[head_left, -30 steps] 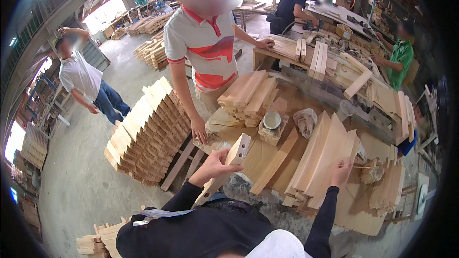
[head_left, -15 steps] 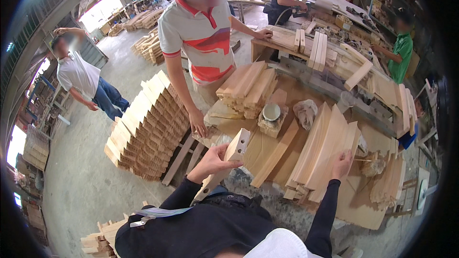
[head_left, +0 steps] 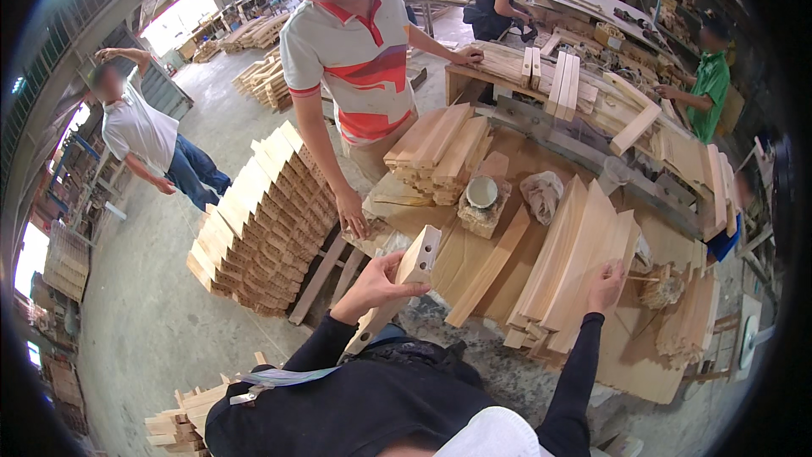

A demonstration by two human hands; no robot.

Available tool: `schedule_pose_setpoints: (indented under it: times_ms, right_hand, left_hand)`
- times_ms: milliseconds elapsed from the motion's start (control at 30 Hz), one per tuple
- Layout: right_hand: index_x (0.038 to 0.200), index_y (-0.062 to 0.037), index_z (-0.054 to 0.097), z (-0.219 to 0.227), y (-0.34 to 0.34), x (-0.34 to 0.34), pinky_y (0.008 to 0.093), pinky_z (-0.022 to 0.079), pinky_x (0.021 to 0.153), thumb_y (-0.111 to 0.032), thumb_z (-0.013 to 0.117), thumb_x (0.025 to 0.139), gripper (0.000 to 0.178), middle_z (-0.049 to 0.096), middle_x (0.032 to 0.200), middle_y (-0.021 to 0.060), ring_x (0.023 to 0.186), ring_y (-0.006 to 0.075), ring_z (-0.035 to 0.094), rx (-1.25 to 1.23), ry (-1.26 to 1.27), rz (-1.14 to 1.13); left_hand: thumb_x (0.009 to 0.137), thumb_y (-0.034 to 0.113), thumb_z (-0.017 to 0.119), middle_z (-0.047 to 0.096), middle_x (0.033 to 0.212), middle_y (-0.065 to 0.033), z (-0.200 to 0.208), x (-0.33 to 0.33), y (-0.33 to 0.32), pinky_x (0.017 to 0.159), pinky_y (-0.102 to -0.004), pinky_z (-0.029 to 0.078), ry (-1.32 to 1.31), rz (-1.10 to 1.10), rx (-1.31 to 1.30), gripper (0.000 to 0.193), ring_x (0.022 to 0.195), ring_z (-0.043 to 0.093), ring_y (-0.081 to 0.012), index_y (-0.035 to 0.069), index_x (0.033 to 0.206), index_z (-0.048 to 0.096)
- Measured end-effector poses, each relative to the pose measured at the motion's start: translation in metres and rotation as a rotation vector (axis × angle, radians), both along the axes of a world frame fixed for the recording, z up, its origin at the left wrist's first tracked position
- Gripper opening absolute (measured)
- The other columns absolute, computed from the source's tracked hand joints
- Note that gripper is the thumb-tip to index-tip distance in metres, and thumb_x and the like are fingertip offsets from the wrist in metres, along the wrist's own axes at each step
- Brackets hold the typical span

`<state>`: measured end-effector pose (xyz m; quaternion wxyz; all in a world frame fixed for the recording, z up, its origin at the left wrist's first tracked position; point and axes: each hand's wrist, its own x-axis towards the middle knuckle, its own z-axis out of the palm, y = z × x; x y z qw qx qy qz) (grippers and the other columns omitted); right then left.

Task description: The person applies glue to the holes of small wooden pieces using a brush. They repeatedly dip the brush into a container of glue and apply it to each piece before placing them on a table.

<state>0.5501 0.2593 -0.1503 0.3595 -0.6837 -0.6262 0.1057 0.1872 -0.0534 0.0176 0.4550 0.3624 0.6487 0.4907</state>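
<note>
My left hand (head_left: 378, 289) is closed around a pale wooden bar (head_left: 418, 261), held tilted in front of my body. Dark round holes show in the bar's upper end and another near its lower end. On the right, my right hand (head_left: 606, 289) rests with curled fingers at the edge of a stack of long boards (head_left: 568, 267). A thin stick shows just beside those fingers, by a round bundle of small sticks (head_left: 661, 289); whether the hand holds anything is hard to make out.
A white cup (head_left: 481, 192) and a crumpled plastic bag (head_left: 541, 195) stand on the cardboard-covered table. A co-worker in a striped shirt (head_left: 364, 76) stands opposite, one hand at the table's edge. Left of them rises a tall stack of wooden pieces (head_left: 262, 220). Other people work farther back.
Both my hands stay nearly where they were, the left still around the bar. The view shifts slightly. At the back, the person in dark clothing changes posture, and someone in yellow shows behind.
</note>
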Motion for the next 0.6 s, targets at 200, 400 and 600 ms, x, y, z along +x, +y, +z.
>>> schedule_pose_setpoints:
  times_ms: [200, 400, 600]
  right_hand:
    - [0.127, 0.0007, 0.050, -0.028, 0.015, 0.010, 0.0399, 0.050, 0.081, -0.021, 0.053, 0.092, 0.041, 0.053, 0.127, 0.0198, 0.099, 0.0336, 0.061, 0.124, -0.107, -0.016]
    - [0.127, -0.0003, 0.051, -0.038, 0.017, 0.016, 0.0403, 0.050, 0.082, -0.021, 0.053, 0.091, 0.041, 0.053, 0.129, 0.0188, 0.100, 0.0334, 0.061, 0.201, -0.177, -0.024]
    - [0.128, -0.0009, 0.051, -0.042, 0.023, 0.015, 0.0408, 0.051, 0.078, -0.024, 0.052, 0.092, 0.043, 0.057, 0.123, 0.0187, 0.092, 0.0332, 0.064, 0.143, -0.136, -0.027]
  left_hand:
    - [0.072, 0.018, 0.083, 0.066, 0.105, -0.0062, 0.000, -0.001, -0.004, 0.088, -0.0264, 0.046, 0.016, 0.007, -0.030, 0.060, 0.095, 0.061, -0.0107, -0.001, 0.122, 0.056]
    - [0.071, 0.017, 0.083, 0.066, 0.105, -0.0075, -0.006, -0.001, -0.004, 0.083, -0.0259, 0.050, -0.041, 0.024, 0.014, 0.068, 0.093, 0.062, -0.0112, -0.004, 0.127, 0.051]
    - [0.070, 0.016, 0.084, 0.065, 0.109, -0.0075, -0.008, -0.004, -0.002, 0.084, -0.0257, 0.050, -0.062, 0.016, -0.005, 0.070, 0.093, 0.062, -0.0109, -0.004, 0.128, 0.050]
